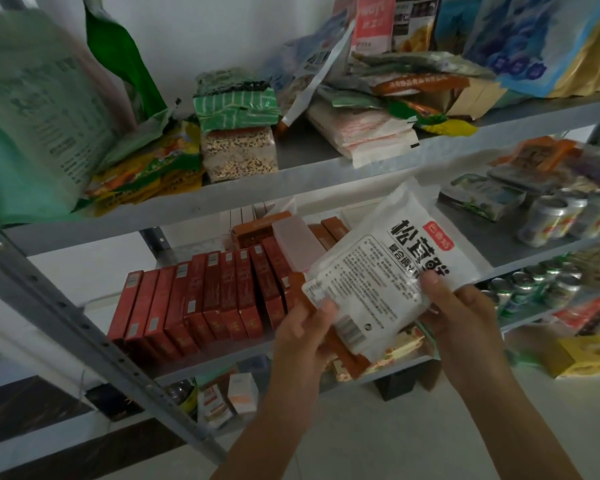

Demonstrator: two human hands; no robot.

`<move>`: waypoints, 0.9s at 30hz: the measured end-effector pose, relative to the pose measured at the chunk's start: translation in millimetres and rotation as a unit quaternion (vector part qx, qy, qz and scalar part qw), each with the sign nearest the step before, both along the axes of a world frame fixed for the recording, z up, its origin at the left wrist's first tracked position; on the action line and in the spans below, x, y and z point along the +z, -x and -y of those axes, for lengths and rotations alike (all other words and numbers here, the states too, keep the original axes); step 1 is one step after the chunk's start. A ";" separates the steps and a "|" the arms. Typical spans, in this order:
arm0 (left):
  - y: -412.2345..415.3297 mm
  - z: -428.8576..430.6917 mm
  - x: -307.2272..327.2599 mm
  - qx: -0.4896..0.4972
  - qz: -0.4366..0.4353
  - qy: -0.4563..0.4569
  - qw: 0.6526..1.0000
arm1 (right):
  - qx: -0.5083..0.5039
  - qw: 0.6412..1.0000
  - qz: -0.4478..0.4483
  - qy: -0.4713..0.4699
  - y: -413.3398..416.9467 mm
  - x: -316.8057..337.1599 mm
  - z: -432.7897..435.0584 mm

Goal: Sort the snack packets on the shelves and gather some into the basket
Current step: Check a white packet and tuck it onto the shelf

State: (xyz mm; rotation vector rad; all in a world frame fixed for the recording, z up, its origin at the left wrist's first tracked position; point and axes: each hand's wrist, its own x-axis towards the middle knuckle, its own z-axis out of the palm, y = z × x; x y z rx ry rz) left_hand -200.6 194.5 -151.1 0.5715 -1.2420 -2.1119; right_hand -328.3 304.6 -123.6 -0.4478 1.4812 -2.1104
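Far up and to the left of the left hand (302,337), the upper shelf (291,183) holds a big green bag (32,109) leaning at its end, with yellow-green packets (146,168) heaped at its foot. Straight above that hand stands a clear packet of grain (239,152) with a green patterned packet (236,107) lying on top of it. Above the gap between the two hands, pink-and-white packets (364,133) are stacked flat and overhang the shelf's front edge.

On the middle shelf (492,247), a row of red boxes (201,299) stands on end just left of the left hand, the nearest box close to its knuckles.

The white packet (378,271), printed in black, is held tilted between both hands in front of the middle shelf. The left hand pinches its lower left corner, thumb on the face and fingers behind. The right hand (465,317) grips its lower right edge, thumb on the print and fingers curled beneath. An orange-brown packet (347,358) shows just under the white one; which hand bears it I cannot tell.

Up and to the right of the right hand, silver cans (565,213) stand on the middle shelf. Just right of that hand, green cans (534,285) sit one shelf down, and a yellow box (582,355) lies beyond them.
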 end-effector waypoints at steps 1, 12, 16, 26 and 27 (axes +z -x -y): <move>-1.4 4.2 1.6 0.012 -0.006 -0.001 1.000 | -0.012 1.000 -0.028 -0.007 1.9 4.7 -1.4; 8.5 -7.7 18.1 0.171 0.163 0.293 0.926 | -0.069 0.988 -0.136 -0.030 18.3 43.6 0.4; 10.8 -30.1 34.0 -0.022 0.162 0.484 0.860 | -0.098 0.974 -0.205 -0.022 11.6 55.7 4.4; 48.4 -43.6 61.3 0.116 0.140 0.350 0.919 | 0.025 0.970 -0.225 0.084 29.1 77.1 -11.8; 47.7 -39.6 63.8 0.105 0.124 0.329 0.930 | 0.005 0.965 -0.250 0.074 38.2 76.3 -14.1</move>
